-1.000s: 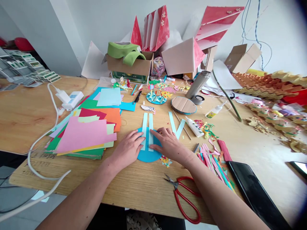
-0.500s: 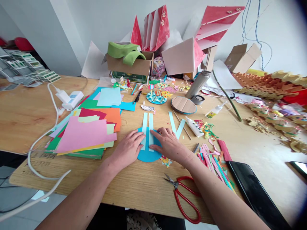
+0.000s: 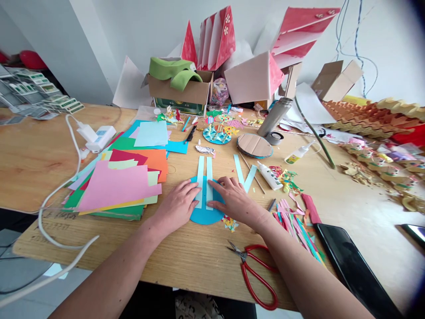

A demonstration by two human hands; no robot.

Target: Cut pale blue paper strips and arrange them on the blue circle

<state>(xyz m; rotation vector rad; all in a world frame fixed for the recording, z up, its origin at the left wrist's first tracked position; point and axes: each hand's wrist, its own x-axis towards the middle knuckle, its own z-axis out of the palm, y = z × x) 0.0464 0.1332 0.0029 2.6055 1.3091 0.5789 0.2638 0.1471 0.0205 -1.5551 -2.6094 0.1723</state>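
A round blue disc [image 3: 206, 217] lies on the table between my hands. Two pale blue paper strips lie side by side across it, the left strip [image 3: 200, 170] and the right strip [image 3: 209, 170], both reaching past its far edge. My left hand [image 3: 181, 200] rests flat at the disc's left side, its fingertips on the left strip. From the right, my right hand [image 3: 234, 197] touches the right strip with its fingertips, thumb and fingers apart. Two more pale strips [image 3: 249, 178] form a V just beyond my right hand. Red-handled scissors [image 3: 247, 261] lie near my right forearm.
Coloured paper sheets [image 3: 116, 186] are stacked at left, with a white cable [image 3: 43, 212] beside them. Glue bottles [image 3: 269, 176], a cardboard disc [image 3: 254, 145], a steel flask [image 3: 275, 117] and a decorated disc [image 3: 216, 134] stand or lie farther back. A black phone [image 3: 352, 266] lies at right.
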